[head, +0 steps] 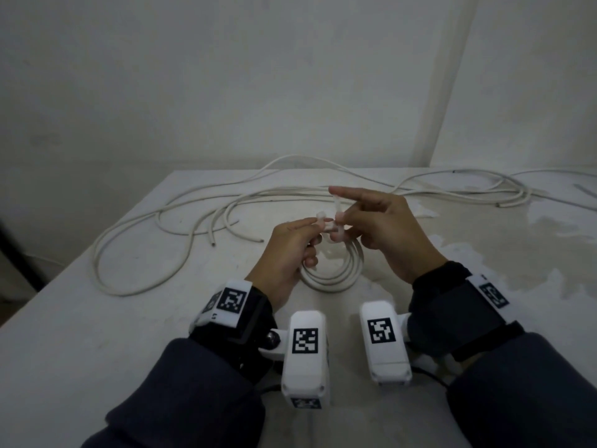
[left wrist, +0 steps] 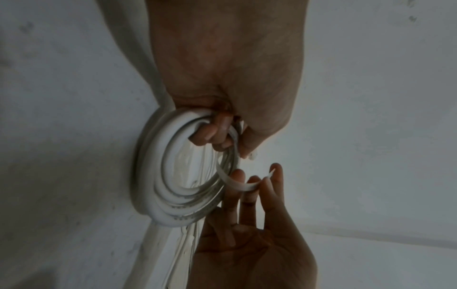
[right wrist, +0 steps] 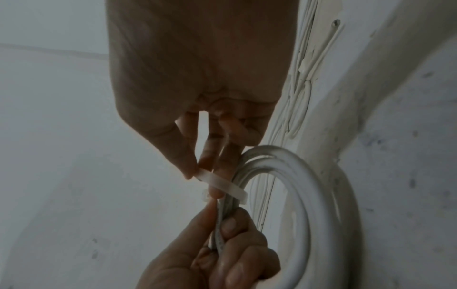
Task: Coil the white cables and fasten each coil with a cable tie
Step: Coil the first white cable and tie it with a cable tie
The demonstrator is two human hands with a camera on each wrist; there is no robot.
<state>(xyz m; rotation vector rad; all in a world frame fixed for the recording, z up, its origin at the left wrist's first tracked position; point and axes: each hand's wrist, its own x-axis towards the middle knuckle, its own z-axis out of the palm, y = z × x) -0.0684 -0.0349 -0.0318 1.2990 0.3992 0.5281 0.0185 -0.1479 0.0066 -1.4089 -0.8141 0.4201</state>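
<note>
A small coil of white cable (head: 336, 273) stands on edge on the white table (head: 129, 318), held up between both hands. My left hand (head: 290, 250) grips the top of the coil (left wrist: 158, 176), fingers curled through the loops and thumb by the tie's head. A translucent white cable tie (right wrist: 220, 183) wraps over the bundled strands. My right hand (head: 381, 221) pinches the tie's strap (left wrist: 239, 184) between thumb and middle finger, with the index finger stretched out straight. The coil (right wrist: 309, 195) arcs to the right in the right wrist view.
Long loose white cables (head: 181, 221) sprawl over the far left and middle of the table. Another loosely gathered cable bundle (head: 478, 192) lies at the far right. The table's left edge (head: 48, 282) runs diagonally. Plain walls stand behind the table.
</note>
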